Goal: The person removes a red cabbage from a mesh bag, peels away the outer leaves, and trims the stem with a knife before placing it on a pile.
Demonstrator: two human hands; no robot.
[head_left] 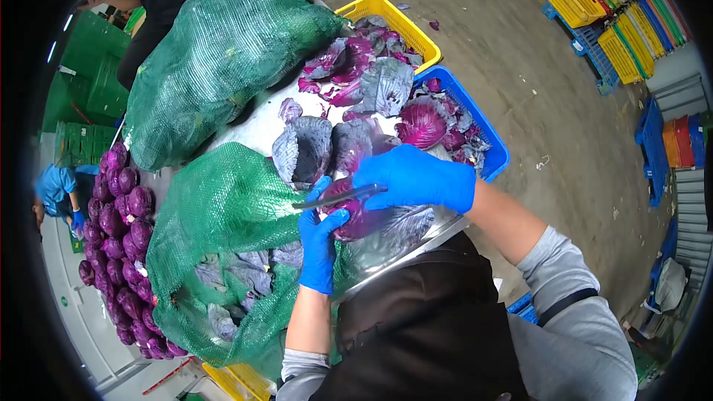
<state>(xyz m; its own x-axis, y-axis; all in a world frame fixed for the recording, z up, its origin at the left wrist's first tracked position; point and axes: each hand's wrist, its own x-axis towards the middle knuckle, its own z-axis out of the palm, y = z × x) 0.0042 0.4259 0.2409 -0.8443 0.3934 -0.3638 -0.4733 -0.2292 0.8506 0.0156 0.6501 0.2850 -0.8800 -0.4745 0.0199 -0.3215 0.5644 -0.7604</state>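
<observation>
My left hand (319, 245), in a blue glove, steadies a red cabbage (355, 224) from its left side, thumb and fingers apart around it. In my gloved right hand (420, 178) is a knife (343, 197), its blade pointing left across the top of the cabbage. Whether the edge is cutting into it cannot be made out. Loose outer cabbage leaves (303, 150) lie on the metal table just beyond my hands. An open green mesh sack (223, 200) with leaves inside spreads to the left of my left hand.
A full green mesh sack (223, 52) lies on the far part of the table. A blue crate (494, 150) and a yellow crate (423, 41) of leaves stand at the right. Many purple cabbages (119, 230) are piled at left. Another person (59, 189) in blue is beyond them.
</observation>
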